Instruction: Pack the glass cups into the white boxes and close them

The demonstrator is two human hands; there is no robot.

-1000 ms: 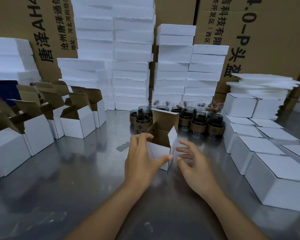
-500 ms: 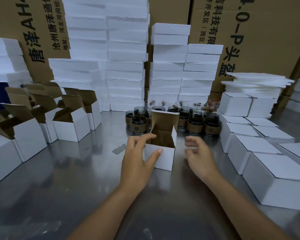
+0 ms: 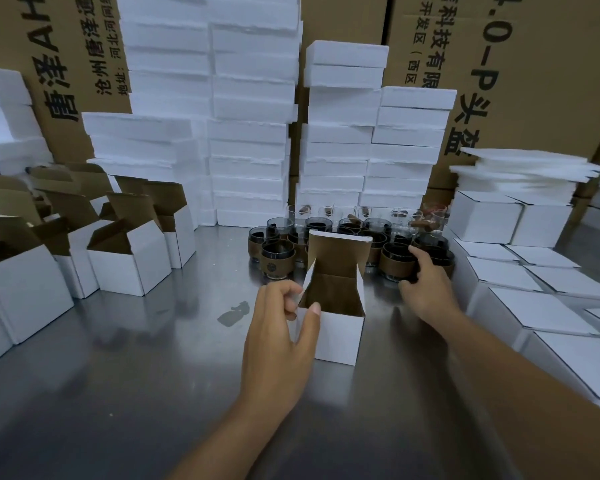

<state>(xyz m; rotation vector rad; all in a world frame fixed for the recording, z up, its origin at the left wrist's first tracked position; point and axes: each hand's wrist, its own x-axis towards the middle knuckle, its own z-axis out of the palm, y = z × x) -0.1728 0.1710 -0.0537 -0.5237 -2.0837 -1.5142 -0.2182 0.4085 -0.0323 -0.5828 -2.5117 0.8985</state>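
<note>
Left hand (image 3: 278,327): grasping the open white box (image 3: 338,336) by its left wall, mid-counter.
Right hand (image 3: 428,285): at the glass cups (image 3: 278,261) near the counter's back edge, fingers curled; if it grips one, I cannot tell.
Risk: the cups stand touching — lifting one carelessly can, I think, knock its neighbours over.

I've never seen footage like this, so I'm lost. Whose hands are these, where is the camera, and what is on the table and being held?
No machine here: a person wears a camera on the head, looking down at their own hands. The left hand grips an open white box on a metal table. The right hand touches one glass cup in a cluster behind; a firm grip is unclear. Open boxes stand left, closed boxes right, foam stacks behind.
</note>
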